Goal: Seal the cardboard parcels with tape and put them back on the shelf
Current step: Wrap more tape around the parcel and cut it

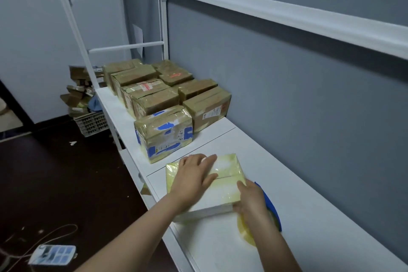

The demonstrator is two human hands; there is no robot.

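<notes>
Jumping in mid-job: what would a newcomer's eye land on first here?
A pale tape-wrapped parcel on the white shelf, near centre: the left hand lies flat on top, the right hand sits at its near right corner, with a blue tape dispenser just beyond it. Farther along stands a cluster of taped brown parcels.

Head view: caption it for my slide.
Left hand presses a parcel on the shelf; right hand holds a blue tape dispenser beside it.

Your white shelf [320, 216] bears a pale parcel [225, 192] under your left fingers [209, 159], a blue-patched parcel [163, 132] just beyond them, brown parcels [154, 95] farther off, and a tape dispenser [270, 203] beside your right fingers [237, 206].
</notes>
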